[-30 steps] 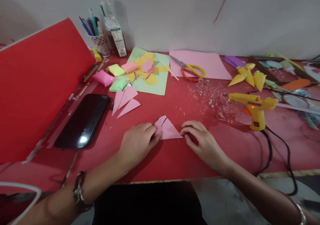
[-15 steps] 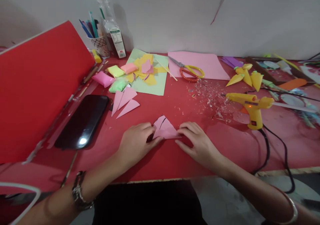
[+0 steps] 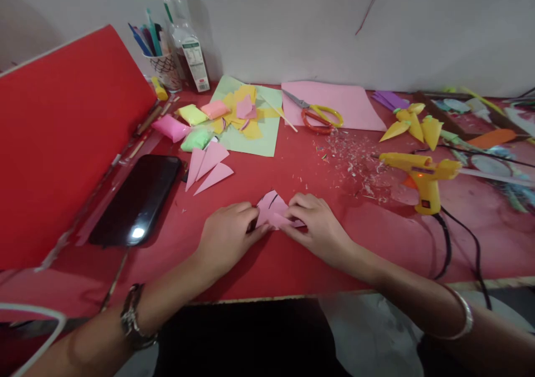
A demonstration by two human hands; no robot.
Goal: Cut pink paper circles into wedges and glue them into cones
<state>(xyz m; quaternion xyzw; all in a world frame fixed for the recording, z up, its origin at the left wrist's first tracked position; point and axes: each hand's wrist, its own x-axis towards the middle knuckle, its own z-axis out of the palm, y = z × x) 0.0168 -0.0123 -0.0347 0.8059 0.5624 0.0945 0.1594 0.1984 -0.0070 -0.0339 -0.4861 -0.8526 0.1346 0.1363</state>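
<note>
A small piece of pink paper (image 3: 270,207) with dark pen lines lies on the red table in front of me. Its left corner is pinched between the thumb and fingers of my left hand (image 3: 232,229). My right hand (image 3: 315,226) grips the right edge and bends it over toward the middle, so a flap shows near the thumb. Parts of the paper's edges are hidden by my fingers. Just beyond the left hand sit several pink paper triangles (image 3: 215,179).
A black phone (image 3: 137,198) lies at left, by a red board (image 3: 71,143). Scissors (image 3: 320,117) rest on a pink sheet (image 3: 355,104). A yellow glue gun (image 3: 426,182) with its cord stands at right, near yellow paper pieces (image 3: 412,126) and scattered scraps. Clay packets (image 3: 171,127) lie back left.
My right hand has moved left and now folds the paper's right corner inward. The left hand keeps its hold. The view has shifted slightly.
</note>
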